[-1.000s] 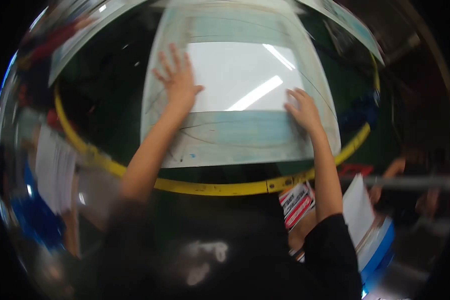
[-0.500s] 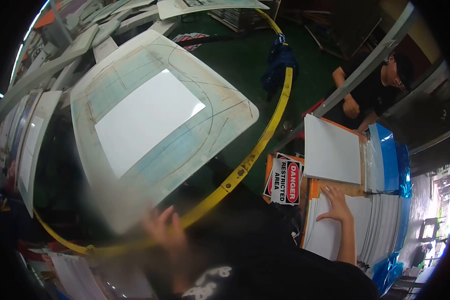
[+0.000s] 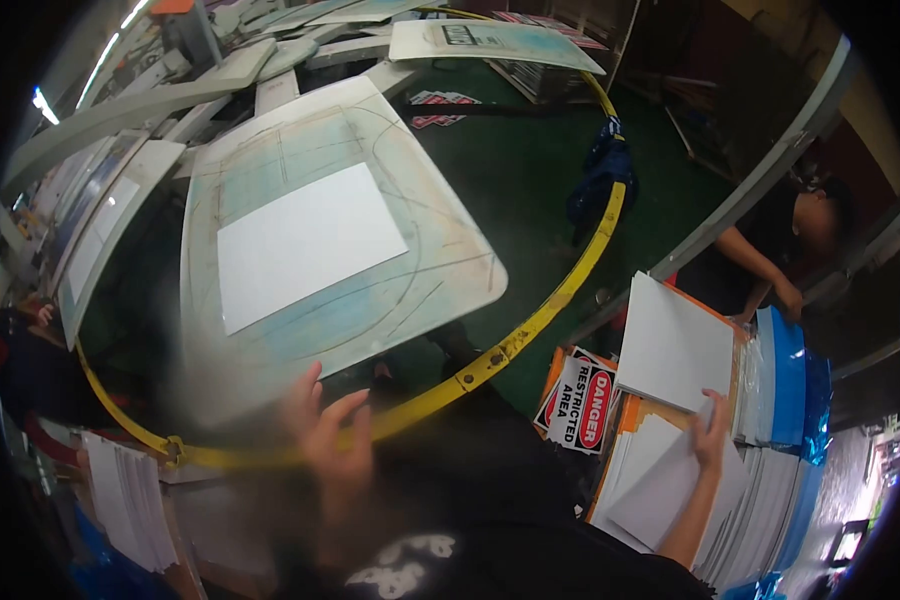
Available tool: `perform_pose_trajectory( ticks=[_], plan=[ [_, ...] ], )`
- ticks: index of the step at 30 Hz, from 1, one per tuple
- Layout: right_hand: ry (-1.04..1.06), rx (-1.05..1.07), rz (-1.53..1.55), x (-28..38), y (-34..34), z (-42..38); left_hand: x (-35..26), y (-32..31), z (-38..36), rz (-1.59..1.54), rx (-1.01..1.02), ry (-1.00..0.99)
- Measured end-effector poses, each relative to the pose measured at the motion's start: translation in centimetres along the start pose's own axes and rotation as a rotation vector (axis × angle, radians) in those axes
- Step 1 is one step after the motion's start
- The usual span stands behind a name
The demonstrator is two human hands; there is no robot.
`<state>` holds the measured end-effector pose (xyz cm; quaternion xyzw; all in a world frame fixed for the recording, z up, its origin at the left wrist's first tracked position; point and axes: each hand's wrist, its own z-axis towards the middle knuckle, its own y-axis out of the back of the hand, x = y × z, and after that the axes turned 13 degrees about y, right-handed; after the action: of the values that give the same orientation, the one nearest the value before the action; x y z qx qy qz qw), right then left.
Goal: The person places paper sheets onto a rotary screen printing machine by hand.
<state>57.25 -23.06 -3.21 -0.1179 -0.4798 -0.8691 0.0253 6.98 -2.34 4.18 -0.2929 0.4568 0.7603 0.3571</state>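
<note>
My left hand [image 3: 335,430] is raised near the yellow curved rail [image 3: 530,345], fingers apart and holding nothing. Beyond it is a pale, stained flat board [image 3: 440,270], with a white rectangular sheet [image 3: 310,245] lying on it. On the right, my right hand [image 3: 708,435] grips the edge of another white sheet [image 3: 660,495], which tilts up off a stack of sheets [image 3: 620,460]. The fingertips are partly hidden by the sheet. Beside that stack lie printed "DANGER RESTRICTED AREA" signs [image 3: 578,400].
A second white stack [image 3: 680,335] and blue-wrapped sheets [image 3: 785,375] stand at the right. Behind a slanting metal post [image 3: 760,170] a co-worker [image 3: 760,250] leans over. More pale boards [image 3: 490,42] surround the rail, and a dark blue bundle [image 3: 602,175] hangs on it.
My right hand, spread on the stack before, now holds a sheet with one side raised. My left hand remains near the rail. The view has shifted, and the co-worker has changed posture.
</note>
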Motion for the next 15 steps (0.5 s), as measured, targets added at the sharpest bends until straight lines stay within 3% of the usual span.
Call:
perform_pose_trajectory(
  ticks=[3,6,8,10,12,13,15],
  plan=[
    [-0.074,-0.067,0.052,4.3,4.9,4.7,-0.6,0.2,0.3,-0.089,0.064,-0.008],
    [-0.026,0.036,-0.128,9.7,8.1,9.9,-3.1,-1.4,0.4,-0.315,0.368,0.044],
    [0.047,0.015,-0.116,13.6,9.0,13.5,-5.2,-3.1,-1.0,-0.405,0.638,0.133],
    [0.157,0.001,-0.12,16.6,8.3,16.6,-5.9,-5.3,-1.4,-0.301,1.223,0.016],
    [0.273,0.043,-0.093,20.1,7.4,20.1,-7.7,-6.4,-2.7,-0.322,1.309,-0.07],
    [0.352,0.033,-0.067,21.9,6.8,21.7,-8.5,-6.6,-3.1,-0.368,1.249,-0.1],
    [0.546,-0.029,-0.039,23.8,4.7,24.3,-9.6,-6.4,-2.9,-0.375,1.279,-0.023]
  ],
)
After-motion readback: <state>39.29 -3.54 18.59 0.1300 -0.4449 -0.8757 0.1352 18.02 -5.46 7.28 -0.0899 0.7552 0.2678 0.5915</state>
